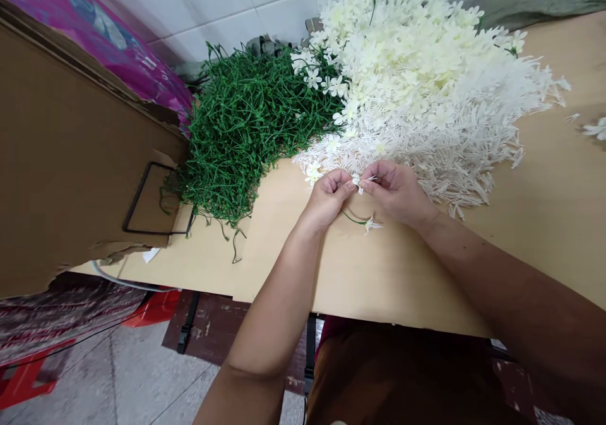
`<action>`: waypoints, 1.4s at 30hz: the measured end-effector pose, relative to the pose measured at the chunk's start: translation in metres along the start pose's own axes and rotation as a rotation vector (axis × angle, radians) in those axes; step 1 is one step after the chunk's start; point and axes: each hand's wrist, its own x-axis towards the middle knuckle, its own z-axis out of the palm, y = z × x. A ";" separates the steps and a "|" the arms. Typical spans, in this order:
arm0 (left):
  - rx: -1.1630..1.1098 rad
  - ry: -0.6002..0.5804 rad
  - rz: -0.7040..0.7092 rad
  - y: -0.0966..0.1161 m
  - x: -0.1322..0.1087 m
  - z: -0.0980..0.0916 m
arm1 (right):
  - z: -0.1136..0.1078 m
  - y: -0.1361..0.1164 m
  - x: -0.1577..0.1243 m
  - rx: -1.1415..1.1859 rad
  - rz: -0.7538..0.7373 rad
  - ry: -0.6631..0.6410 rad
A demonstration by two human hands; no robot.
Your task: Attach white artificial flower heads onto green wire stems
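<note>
Both hands meet over the table in front of the piles, fingertips almost touching. My left hand [326, 199] is closed in a pinch on a green plastic flower stem [353, 218], which curves out below the fingers and ends in a spiky white tip [372, 224]. Between the two hands sits a small white artificial flower [356, 181]. My right hand [395, 190] pinches at this flower's right side, and thin white spikes stick out past its fingers. The fingertips partly cover the flower, so its exact joint with the stem is hidden.
Beyond the hands lie a heap of green plastic stems [255, 115], a pile of cream flower heads [402, 46] and many white spiky pieces [464, 141]. At left stand a cardboard box [85, 134] and a black wire frame [137, 197]. A tiled wall [213, 2] closes off the back.
</note>
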 end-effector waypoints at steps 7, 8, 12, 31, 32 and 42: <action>0.016 0.029 -0.002 0.000 0.000 0.002 | 0.005 0.003 -0.002 -0.013 0.016 0.014; 0.021 0.028 -0.004 -0.001 0.000 0.002 | 0.006 0.003 -0.002 -0.021 0.015 0.012; 0.024 0.001 0.008 -0.003 0.000 -0.001 | 0.006 0.005 -0.002 -0.034 0.010 0.007; -0.026 -0.065 0.003 -0.001 -0.003 -0.001 | -0.012 -0.009 0.004 0.546 0.362 -0.167; -0.023 -0.063 0.003 -0.002 -0.003 -0.001 | -0.012 -0.009 0.004 0.548 0.368 -0.169; 0.000 -0.087 0.003 -0.001 -0.005 0.000 | -0.016 -0.010 0.004 0.548 0.386 -0.180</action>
